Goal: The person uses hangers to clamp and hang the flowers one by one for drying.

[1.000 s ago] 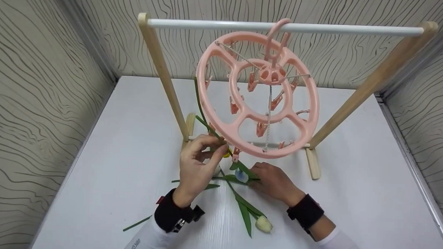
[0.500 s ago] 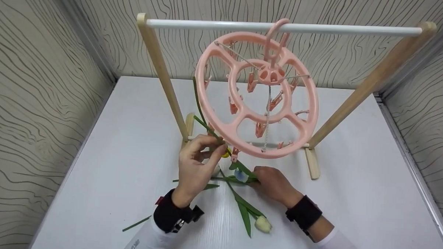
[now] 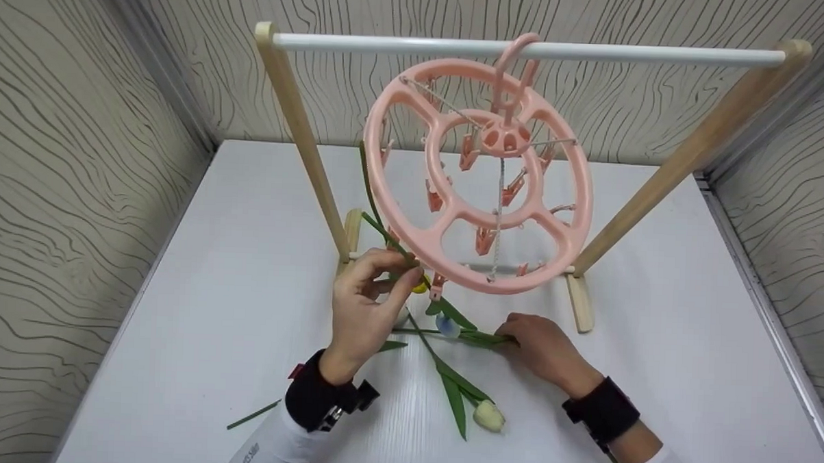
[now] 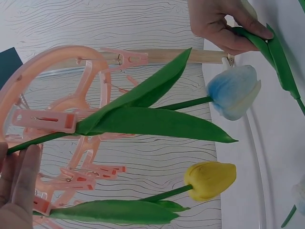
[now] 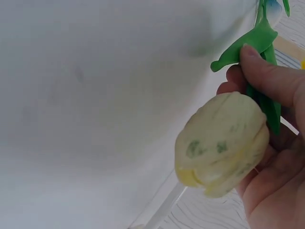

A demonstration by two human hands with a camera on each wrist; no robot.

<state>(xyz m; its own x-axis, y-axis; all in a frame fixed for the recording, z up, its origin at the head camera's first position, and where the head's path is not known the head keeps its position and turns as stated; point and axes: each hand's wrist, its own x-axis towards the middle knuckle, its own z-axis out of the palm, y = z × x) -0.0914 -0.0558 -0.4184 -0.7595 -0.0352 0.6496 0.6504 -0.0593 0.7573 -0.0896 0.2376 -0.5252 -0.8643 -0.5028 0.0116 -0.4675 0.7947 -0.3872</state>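
While L hand point(image 3: 365, 302) pinches the blue tulip point(image 4: 157, 119) by its stem, peg point(image 4: 45, 120) just past those fingers at the leaf base, R hand point(image 3: 545, 349) pinches the pale tulip point(image 5: 221, 143) by its leaves, bloom nr palm. Both prob. v. light, stems bendy, petals soft, dent easily; best hold = stem nr leaf base. L sleeve point(image 3: 278, 443) lettering too small to read; no brand legible.

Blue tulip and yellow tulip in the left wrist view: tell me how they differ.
Colour: the blue tulip has a pale blue-and-white bloom, the yellow tulip a plain yellow one.
Leaves: the blue tulip's fan apart; the yellow tulip's lie close together.
Place: the blue tulip shows above the yellow tulip.
Both have green stems and leaves.
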